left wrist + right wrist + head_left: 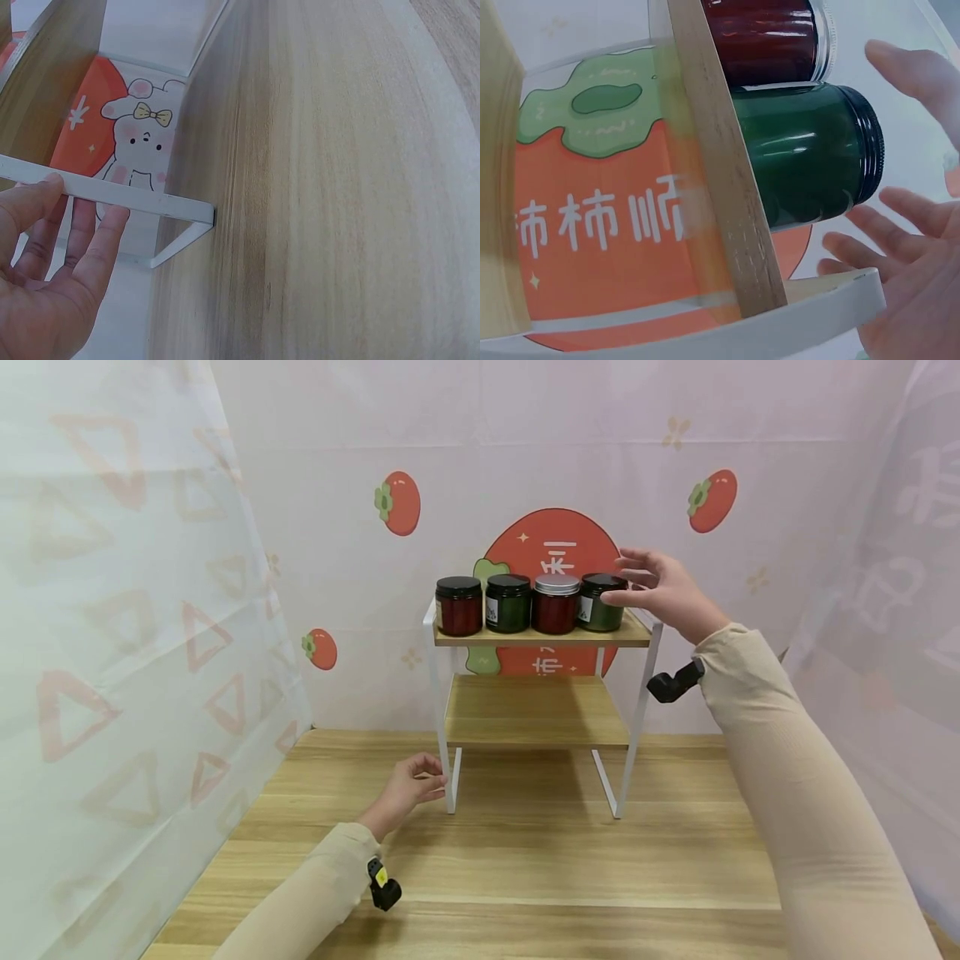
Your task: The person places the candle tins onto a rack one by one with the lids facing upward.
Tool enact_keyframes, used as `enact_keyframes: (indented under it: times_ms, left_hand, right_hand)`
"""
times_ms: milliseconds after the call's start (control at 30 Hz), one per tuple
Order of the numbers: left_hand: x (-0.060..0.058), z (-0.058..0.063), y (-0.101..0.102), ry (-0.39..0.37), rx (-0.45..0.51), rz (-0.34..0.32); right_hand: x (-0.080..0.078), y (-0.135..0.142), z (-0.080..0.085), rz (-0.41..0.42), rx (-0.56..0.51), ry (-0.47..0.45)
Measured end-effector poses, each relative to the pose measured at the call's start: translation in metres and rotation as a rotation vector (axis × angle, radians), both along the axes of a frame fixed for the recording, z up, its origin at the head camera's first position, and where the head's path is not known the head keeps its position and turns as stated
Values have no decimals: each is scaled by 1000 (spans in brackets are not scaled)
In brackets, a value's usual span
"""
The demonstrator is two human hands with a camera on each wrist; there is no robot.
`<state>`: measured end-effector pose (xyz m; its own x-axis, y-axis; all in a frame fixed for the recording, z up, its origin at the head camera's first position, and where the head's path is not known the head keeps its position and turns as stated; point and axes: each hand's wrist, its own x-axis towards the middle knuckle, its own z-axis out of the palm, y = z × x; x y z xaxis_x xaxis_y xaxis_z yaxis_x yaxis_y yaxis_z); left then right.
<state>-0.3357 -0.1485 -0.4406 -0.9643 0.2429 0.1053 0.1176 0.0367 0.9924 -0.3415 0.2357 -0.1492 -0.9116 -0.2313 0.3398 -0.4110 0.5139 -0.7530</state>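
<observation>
On the top board [540,642] of a white-framed shelf stand several jars in a row. From the left come a dark red jar [459,615] with a black lid, a green jar [513,612] with a black lid, a red jar [554,613] with a silver lid, and another black-lidded green jar [597,617]. My right hand [667,595] is beside this last jar, fingers spread and thumb apart from it; contact cannot be made out. Low at the left, my left hand [405,789] holds the shelf's front leg [142,196] between thumb and fingers.
The shelf's lower board [536,710] carries no jars. The shelf stands on a wood-grain table [525,877]. Printed cloth [337,527] with persimmon pictures hangs behind, and more cloth [135,610] hangs at both sides.
</observation>
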Motion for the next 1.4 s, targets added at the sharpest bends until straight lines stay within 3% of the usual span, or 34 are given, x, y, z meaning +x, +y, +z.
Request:
enact_keyframes:
  times_ms: [333,767,900,1167,1400]
  left_hand:
    - [-1,-1,1,3,1,1]
    - [0,0,1,3,2,-2]
    - [0,0,0,0,6,2]
    - [2,2,-2,-12,3,26]
    - [1,-1,-2,-21,23,48]
  right_hand:
    - [15,10,-9,33,-92,130]
    - [39,22,-26,64,-243,232]
    - [45,26,-40,79,-266,265]
    - [58,31,-78,167,-462,319]
    - [66,37,-114,155,-497,357]
